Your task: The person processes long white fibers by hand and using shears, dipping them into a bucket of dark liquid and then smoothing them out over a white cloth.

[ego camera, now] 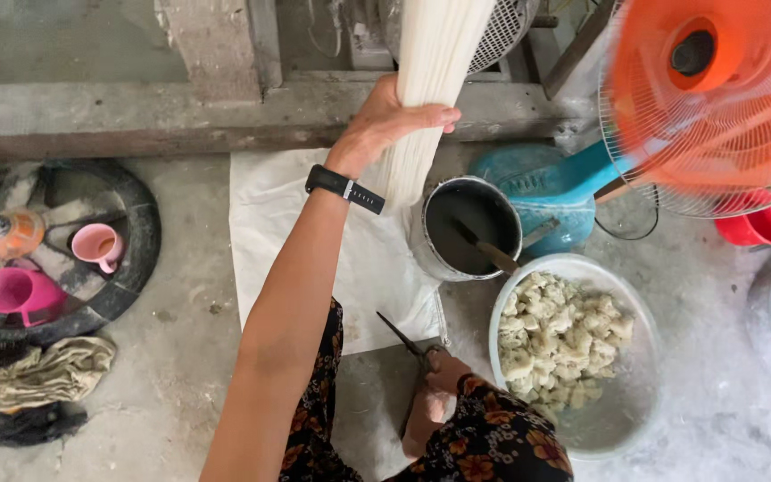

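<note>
head view: hanging sheaf of thin white noodle strands [430, 62] is being clasped mid-length by closed left hand [390, 120]; judged soft, limp, breakable; right hand unseen.

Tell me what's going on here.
A person's left hand grips a hanging bundle of white noodle strands that comes down from a machine above. The right hand is not in view. Scissors lie on the white sack spread on the concrete floor. Nearby stand a dark bucket, a bowl of pale dough lumps and an orange fan.
</note>
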